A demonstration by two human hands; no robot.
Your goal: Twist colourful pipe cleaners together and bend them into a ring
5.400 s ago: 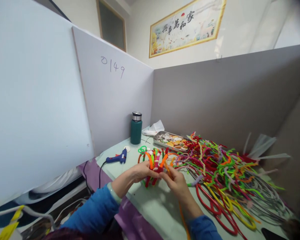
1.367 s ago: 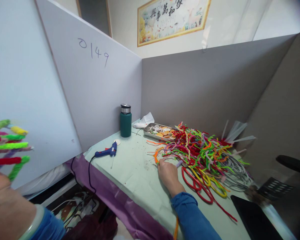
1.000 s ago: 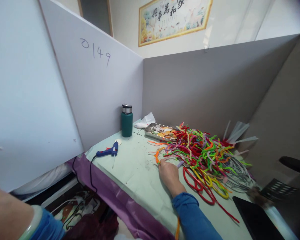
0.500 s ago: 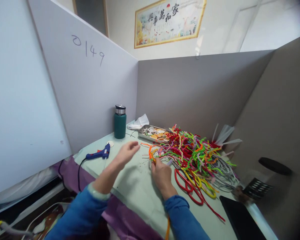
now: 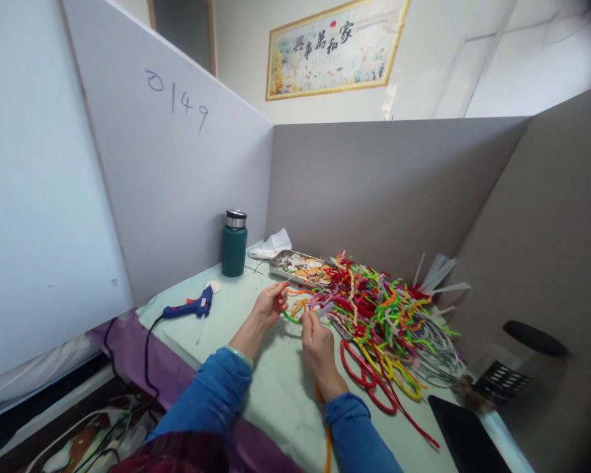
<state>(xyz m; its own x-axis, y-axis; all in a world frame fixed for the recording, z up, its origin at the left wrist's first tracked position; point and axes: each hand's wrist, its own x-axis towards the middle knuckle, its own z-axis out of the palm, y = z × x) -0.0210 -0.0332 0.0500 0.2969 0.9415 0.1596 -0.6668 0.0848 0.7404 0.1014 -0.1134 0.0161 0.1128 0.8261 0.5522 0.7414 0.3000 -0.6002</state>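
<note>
My left hand (image 5: pixel 270 306) has its fingers pinched on a pipe cleaner piece, with orange at the fingertips and green below them. Close to its right, my right hand (image 5: pixel 318 338) is closed in a pinch at the other end of the green stretch (image 5: pixel 290 318). An orange pipe cleaner (image 5: pixel 328 433) hangs down past my right wrist. Beyond the hands lie loose orange strands, and a large tangled pile of coloured pipe cleaners (image 5: pixel 374 295) spreads to the right. Scissors with red handles (image 5: pixel 362 368) and yellow handles (image 5: pixel 398 378) rest beside my right hand.
A metal tray (image 5: pixel 276 269) of small pieces stands at the back, near white tissue (image 5: pixel 274 244) and a green bottle (image 5: pixel 234 246). The blue glue gun (image 5: pixel 192 306) and its cord lie left. A black flat object (image 5: pixel 465 433) is at the right edge.
My left hand has moved right, toward my right hand, and its open fingers have closed on the pipe cleaner. A green stretch now shows between the hands. The view has shifted slightly.
</note>
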